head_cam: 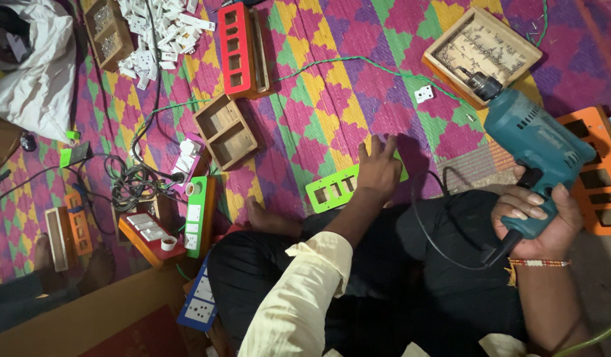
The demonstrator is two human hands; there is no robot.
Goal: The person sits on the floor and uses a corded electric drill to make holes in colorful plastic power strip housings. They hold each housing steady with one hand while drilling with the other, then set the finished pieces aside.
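Seated cross-legged on a patterned woven floor mat (332,106), the person grips a teal electric drill (533,149) in the right hand (540,221), fingers wrapped around its handle. The left hand (379,166) presses flat, fingers spread, on a green switch plate (332,190). Farther off lie a wooden box (226,131), a red frame (236,47) and a tray of screws (480,49).

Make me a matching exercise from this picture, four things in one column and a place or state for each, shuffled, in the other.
Things:
1. drill
2. green plate
3. red frame
4. screw box

Places or states:
A. beyond the drill's tip, full of small screws
B. under the left hand
C. gripped in the right hand
D. on the mat beside a heap of white parts

Pairs: 1-C, 2-B, 3-D, 4-A
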